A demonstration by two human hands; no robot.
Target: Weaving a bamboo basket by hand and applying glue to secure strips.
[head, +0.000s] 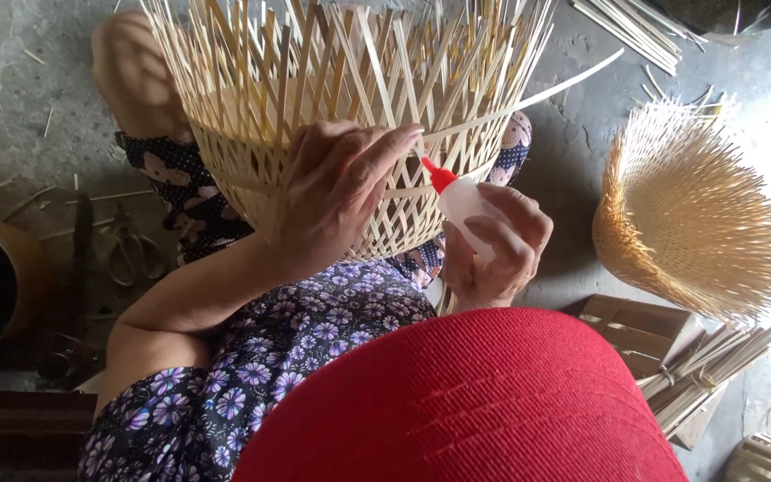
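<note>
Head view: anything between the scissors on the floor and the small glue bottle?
Yes, in the head view: the left forearm and left hand pressed on the woven basket lie between scissors and glue bottle.

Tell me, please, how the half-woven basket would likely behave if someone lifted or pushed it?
The basket is open lattice of thin strips, so it is probably light. The loose strip ends would likely flex and snag. Its rounded body may rock; the left hand steadies it while the right hand holds a glue bottle.

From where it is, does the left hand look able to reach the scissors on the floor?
Probably yes: the left hand only rests on the basket, and the scissors lie uncovered on the floor beside that arm.
</note>
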